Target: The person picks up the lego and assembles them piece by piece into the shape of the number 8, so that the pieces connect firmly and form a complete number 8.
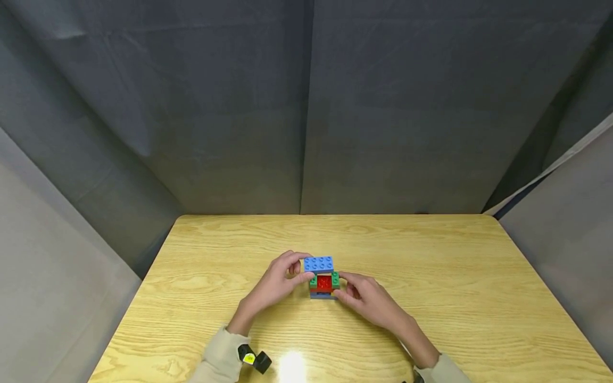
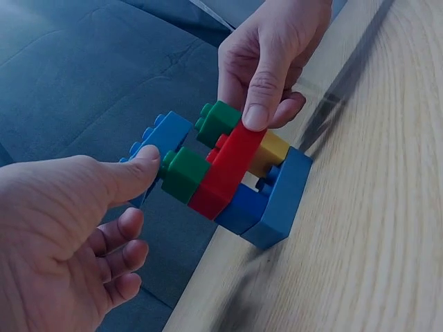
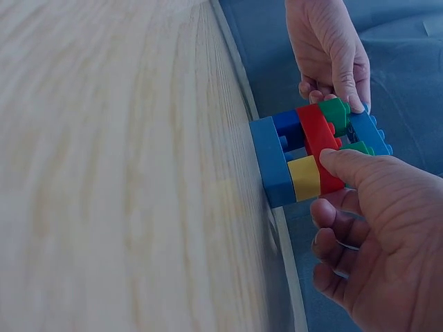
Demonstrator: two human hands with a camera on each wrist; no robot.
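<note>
A small stack of toy building bricks stands on the wooden table. At its base lies a long blue brick (image 2: 282, 204); a dark blue brick (image 2: 242, 209) and a yellow brick (image 3: 304, 178) sit on it with a gap between. Across them runs a red brick (image 1: 324, 282), topped by a green brick (image 2: 185, 174) at one end and another green brick (image 2: 220, 123) at the other. My left hand (image 1: 278, 276) pinches an upper blue brick (image 1: 318, 264) just above the green ones; contact there is unclear. My right hand (image 1: 375, 303) holds the red brick's right end, thumb on its near side.
The wooden table (image 1: 230, 250) extends around the stack on all sides. Dark grey curtains (image 1: 239, 133) hang behind its far edge, with lighter panels (image 1: 52, 255) at the sides. A black wrist device (image 1: 254, 358) is strapped by the left sleeve.
</note>
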